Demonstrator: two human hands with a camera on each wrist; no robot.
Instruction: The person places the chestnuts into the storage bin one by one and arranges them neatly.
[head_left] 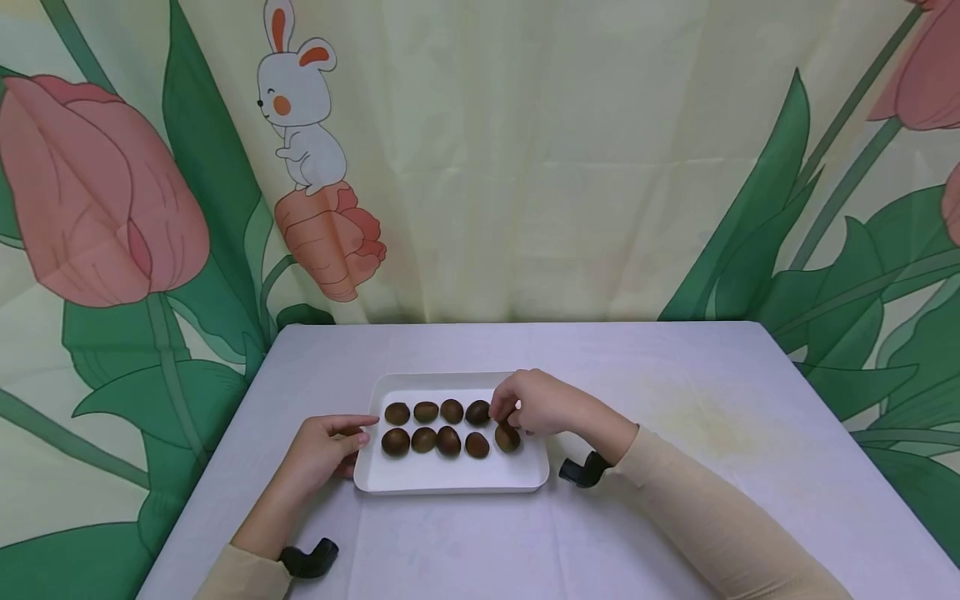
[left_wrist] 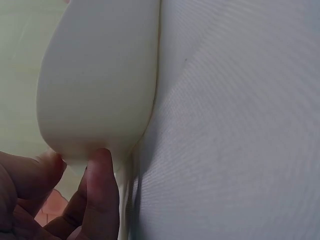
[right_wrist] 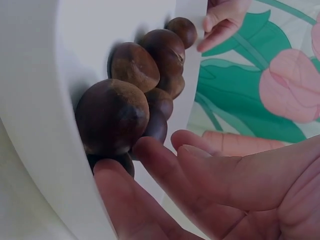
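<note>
Several brown chestnuts (head_left: 448, 442) lie in two rows in a shallow white tray (head_left: 450, 478). My left hand (head_left: 324, 446) holds the tray's left end, fingertips at its rim and outer wall (left_wrist: 97, 90). Over the tray's right end is my right hand (head_left: 540, 404), hiding part of the far row. In the right wrist view, its spread fingers (right_wrist: 150, 147) reach a dark chestnut (right_wrist: 125, 162) low in the tray, partly hidden. The thumb stands apart from that chestnut. Close by sits a larger chestnut (right_wrist: 115, 117), the near row's rightmost one.
A white cloth covers the table (head_left: 712, 433), with a faint yellowish stain to the right. Behind the table hangs a curtain (head_left: 525, 167) printed with tulips, leaves and a rabbit on a carrot. Black wrist mounts (head_left: 309, 558) sit at both wrists.
</note>
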